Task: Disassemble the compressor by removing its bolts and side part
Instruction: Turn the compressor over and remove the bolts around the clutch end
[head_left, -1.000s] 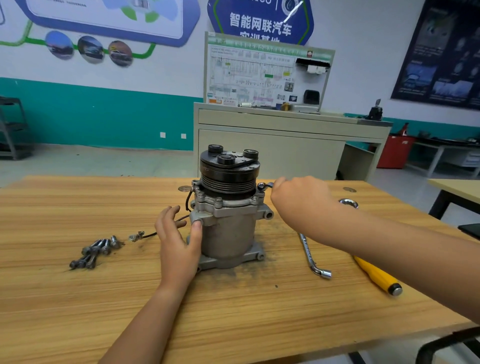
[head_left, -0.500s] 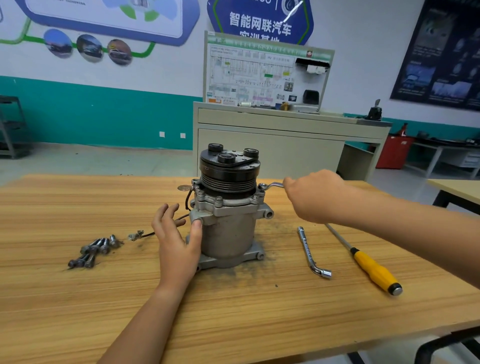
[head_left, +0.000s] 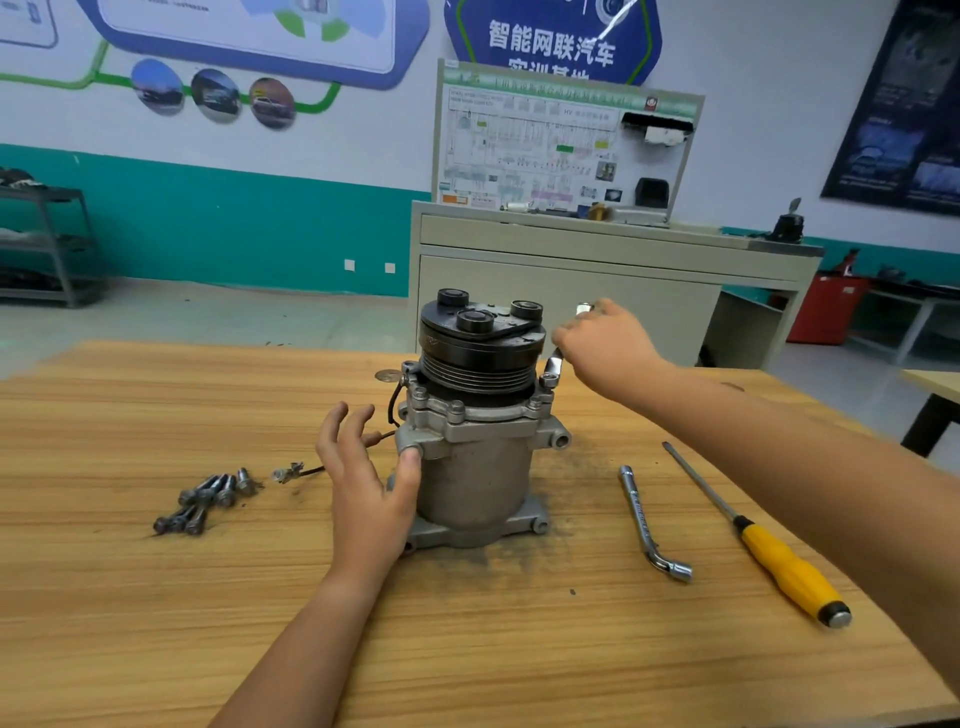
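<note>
My right hand grips a bent chrome wrench seated at three o'clock on the grey metal compressor; my spread left hand braces it.

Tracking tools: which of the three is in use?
The small wrench in the right hand, set on a compressor bolt; the bent socket wrench and yellow-handled screwdriver lie on the table.

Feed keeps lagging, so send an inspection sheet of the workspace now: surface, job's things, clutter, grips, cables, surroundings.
Surface: wooden table, dark grit around the compressor.
Job's things: compressor upright; wrench on a top flange bolt; removed bolts piled to its left.
Clutter: L-shaped socket wrench and yellow-handled screwdriver lying on the right.
Grips: left hand thumb presses the housing, fingers spread; right hand holds the wrench.
Cables: black wire runs from the compressor.
Surroundings: grey cabinet, red bin.
</note>
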